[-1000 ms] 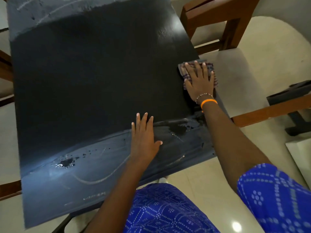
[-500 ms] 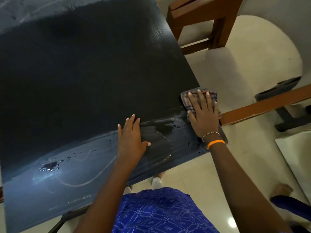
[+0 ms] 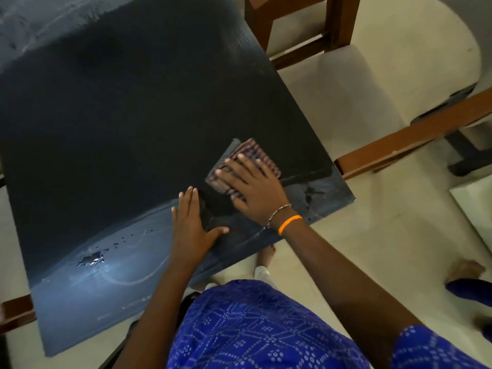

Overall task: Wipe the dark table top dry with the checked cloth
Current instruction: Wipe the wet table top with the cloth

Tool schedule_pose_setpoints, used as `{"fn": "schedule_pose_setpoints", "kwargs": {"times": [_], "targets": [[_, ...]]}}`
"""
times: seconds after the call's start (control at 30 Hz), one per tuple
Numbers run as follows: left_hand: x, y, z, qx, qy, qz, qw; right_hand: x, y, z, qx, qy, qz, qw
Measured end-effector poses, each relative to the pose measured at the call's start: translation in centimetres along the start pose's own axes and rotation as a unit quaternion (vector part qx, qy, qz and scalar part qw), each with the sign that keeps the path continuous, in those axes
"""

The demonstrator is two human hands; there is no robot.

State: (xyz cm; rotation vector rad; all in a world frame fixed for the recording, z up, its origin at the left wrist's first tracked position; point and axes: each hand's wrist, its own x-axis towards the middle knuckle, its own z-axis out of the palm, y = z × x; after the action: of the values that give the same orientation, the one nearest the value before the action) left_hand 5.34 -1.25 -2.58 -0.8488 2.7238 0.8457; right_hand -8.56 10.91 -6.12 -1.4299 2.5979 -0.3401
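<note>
The dark table top (image 3: 119, 123) fills the left and middle of the view. My right hand (image 3: 253, 190) presses flat on the folded checked cloth (image 3: 253, 153), near the table's right side, a little in from the edge. My left hand (image 3: 191, 225) lies flat and open on the table just left of it, fingers together, holding nothing. A small puddle with droplets (image 3: 90, 259) shines near the front left. Wet streaks (image 3: 314, 187) show on the front right corner.
A wooden chair (image 3: 306, 27) stands beyond the table's right edge. A wooden rail (image 3: 415, 139) runs at the right over the pale tiled floor (image 3: 372, 235). My blue patterned clothing (image 3: 253, 328) fills the bottom. Another wooden piece (image 3: 16, 310) pokes out at the lower left.
My right hand has slid the cloth from the table's right edge inward to the left, close to my left hand. The left hand stays flat in place. The camera view has shifted.
</note>
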Motion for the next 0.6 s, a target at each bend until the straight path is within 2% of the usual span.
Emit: {"fn": "schedule_pose_setpoints", "kwargs": {"times": [0.2, 0.37, 0.47, 0.6], "targets": [[0.4, 1.3, 1.2, 0.032, -0.007, 0.036, 0.999, -3.1, 8.9, -2.6, -0.034, 0.032, 0.169, 0.985], [-0.1, 0.2, 1.3, 0.011, 0.003, 0.041, 0.999, -3.0, 6.2, -1.9, -0.023, 0.05, 0.241, 0.969], [-1.2, -1.3, 0.6, -0.016, 0.019, 0.025, 0.999, -2.6, 2.6, -0.9, -0.044, 0.034, 0.243, 0.969], [-3.3, -4.5, -1.4, -0.036, 0.06, 0.003, 0.998, -1.0, -3.6, 0.4, -0.04, 0.001, 0.148, 0.988]]}}
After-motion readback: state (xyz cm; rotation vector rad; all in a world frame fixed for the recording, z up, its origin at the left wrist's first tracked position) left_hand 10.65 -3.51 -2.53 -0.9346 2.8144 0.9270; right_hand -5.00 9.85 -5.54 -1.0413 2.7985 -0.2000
